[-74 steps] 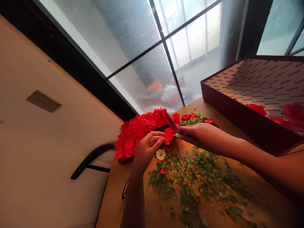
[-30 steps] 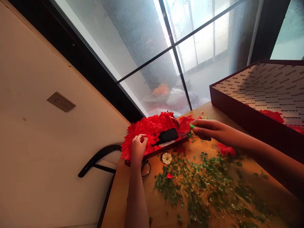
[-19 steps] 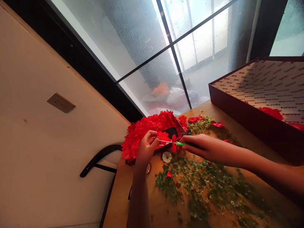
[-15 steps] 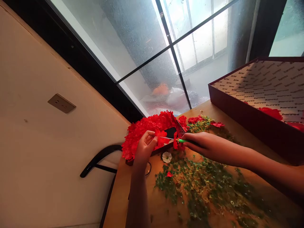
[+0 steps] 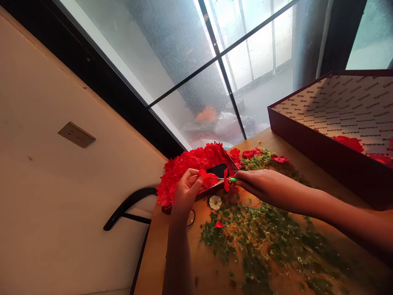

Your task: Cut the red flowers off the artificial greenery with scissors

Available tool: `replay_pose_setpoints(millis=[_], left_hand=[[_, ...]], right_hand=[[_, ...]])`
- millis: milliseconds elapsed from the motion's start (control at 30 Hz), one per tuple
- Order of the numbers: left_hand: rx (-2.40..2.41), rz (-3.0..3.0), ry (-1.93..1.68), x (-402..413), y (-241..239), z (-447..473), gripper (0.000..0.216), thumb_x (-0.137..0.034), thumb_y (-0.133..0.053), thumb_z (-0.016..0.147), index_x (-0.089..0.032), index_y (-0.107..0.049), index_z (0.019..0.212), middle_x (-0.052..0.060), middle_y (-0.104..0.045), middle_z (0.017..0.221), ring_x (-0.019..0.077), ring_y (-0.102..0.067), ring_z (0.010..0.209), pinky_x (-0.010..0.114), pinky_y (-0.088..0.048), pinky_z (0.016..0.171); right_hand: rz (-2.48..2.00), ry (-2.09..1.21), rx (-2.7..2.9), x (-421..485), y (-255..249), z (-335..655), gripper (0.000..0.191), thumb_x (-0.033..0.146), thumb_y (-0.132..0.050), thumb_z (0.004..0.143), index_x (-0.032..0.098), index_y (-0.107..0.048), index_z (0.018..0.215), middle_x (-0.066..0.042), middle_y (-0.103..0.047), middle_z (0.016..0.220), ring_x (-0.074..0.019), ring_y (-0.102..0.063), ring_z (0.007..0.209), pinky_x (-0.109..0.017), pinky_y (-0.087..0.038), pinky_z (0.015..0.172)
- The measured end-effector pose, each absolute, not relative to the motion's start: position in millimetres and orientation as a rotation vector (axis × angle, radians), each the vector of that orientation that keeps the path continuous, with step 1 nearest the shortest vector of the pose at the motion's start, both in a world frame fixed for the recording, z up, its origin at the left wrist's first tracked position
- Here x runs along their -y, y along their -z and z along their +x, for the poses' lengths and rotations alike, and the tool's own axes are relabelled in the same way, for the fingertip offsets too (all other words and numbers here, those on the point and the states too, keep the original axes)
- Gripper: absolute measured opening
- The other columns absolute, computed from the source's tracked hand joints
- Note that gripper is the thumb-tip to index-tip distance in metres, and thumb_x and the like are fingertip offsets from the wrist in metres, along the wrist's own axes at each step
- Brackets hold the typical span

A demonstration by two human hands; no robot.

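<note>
My left hand (image 5: 186, 190) pinches a red fabric flower (image 5: 208, 178) above a dense mound of red flowers (image 5: 184, 174). My right hand (image 5: 260, 184) grips a green-handled pick (image 5: 233, 179), whose tip is hidden among the red petals next to the held flower. The mound sits in a dark red tray (image 5: 208, 193), and a black patch (image 5: 217, 170) shows in it just beyond my hands. Green and gold sequin-like bits (image 5: 260, 241) lie scattered below my right wrist, with a white flower (image 5: 215, 202) close by.
The wooden table (image 5: 153, 262) holds a large dark red box (image 5: 337, 180) with patterned lining and red flowers at the right. More red flowers (image 5: 251, 153) lie at the back. A black chair back (image 5: 129, 203) stands left, before a wall socket plate (image 5: 76, 134).
Compared with a second ago, my hands have come together over the tray, and the flower on the table has gone. In the last moments, the pick's thin shaft has disappeared among the petals.
</note>
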State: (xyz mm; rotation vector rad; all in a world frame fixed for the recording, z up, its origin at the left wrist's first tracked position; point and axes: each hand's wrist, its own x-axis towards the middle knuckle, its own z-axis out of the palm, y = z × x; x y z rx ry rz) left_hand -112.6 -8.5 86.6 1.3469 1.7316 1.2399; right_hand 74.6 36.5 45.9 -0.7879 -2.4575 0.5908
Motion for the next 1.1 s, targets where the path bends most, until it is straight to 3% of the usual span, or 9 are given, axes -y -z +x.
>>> replay_pose_setpoints(millis=[233,400,500,667,833,1100], left_hand=[[-1.675,1.350,-1.213,8.2,-85.2,-115.0,0.006,-0.021,-0.050,0.067,-0.019,-0.045,0.069,-0.006,-0.052,0.056,0.0069,-0.054,0.055,0.016,-0.044,0.054],[-1.538,1.520,-0.924,15.1,-90.8,-110.8,0.014,-0.027,-0.052,0.069,-0.019,-0.054,0.080,0.001,-0.061,0.079,0.0139,-0.059,0.076,0.025,-0.046,0.071],[-1.501,1.560,-0.865,17.8,-94.8,-111.4,0.021,-0.030,-0.045,0.074,-0.018,-0.059,0.086,0.005,-0.063,0.088,0.0156,-0.061,0.077,0.029,-0.047,0.074],[-1.630,1.567,-1.121,15.9,-96.7,-121.6,0.017,-0.027,-0.051,0.071,-0.019,-0.058,0.085,0.003,-0.064,0.087,0.0139,-0.061,0.076,0.025,-0.048,0.071],[-1.590,1.560,-1.005,15.2,-90.5,-113.8,0.011,-0.026,-0.059,0.064,-0.018,-0.061,0.072,0.001,-0.065,0.077,0.0152,-0.061,0.076,0.025,-0.049,0.071],[-1.554,1.500,-1.018,11.0,-84.0,-95.2,0.011,-0.023,-0.062,0.060,-0.017,-0.060,0.069,0.001,-0.064,0.070,0.0152,-0.061,0.072,0.027,-0.051,0.069]], right_hand=[[-0.808,-0.601,2.463,-35.1,-46.0,73.3,0.026,0.033,-0.027,0.086,0.019,-0.048,0.089,-0.005,-0.059,0.075,-0.0176,-0.055,0.069,-0.026,-0.034,0.058],[-0.840,-0.571,2.449,-35.1,-44.1,72.3,0.026,0.033,-0.027,0.085,0.019,-0.049,0.086,-0.005,-0.059,0.071,-0.0176,-0.055,0.065,-0.027,-0.033,0.055],[-0.794,-0.618,2.410,-37.1,-44.0,73.1,0.026,0.033,-0.031,0.085,0.019,-0.051,0.092,-0.006,-0.060,0.079,-0.0176,-0.055,0.071,-0.027,-0.037,0.059],[-0.723,-0.752,2.336,-42.5,-44.9,75.4,0.029,0.035,-0.036,0.083,0.023,-0.051,0.104,-0.005,-0.059,0.098,-0.0182,-0.054,0.086,-0.029,-0.039,0.072],[-0.640,-0.808,2.354,-43.8,-43.2,74.4,0.027,0.034,-0.036,0.083,0.024,-0.053,0.102,-0.003,-0.060,0.094,-0.0166,-0.055,0.082,-0.029,-0.040,0.073],[-0.593,-0.804,2.332,-40.3,-40.9,73.4,0.023,0.031,-0.036,0.083,0.021,-0.052,0.096,-0.005,-0.058,0.094,-0.0156,-0.053,0.081,-0.026,-0.038,0.068]])
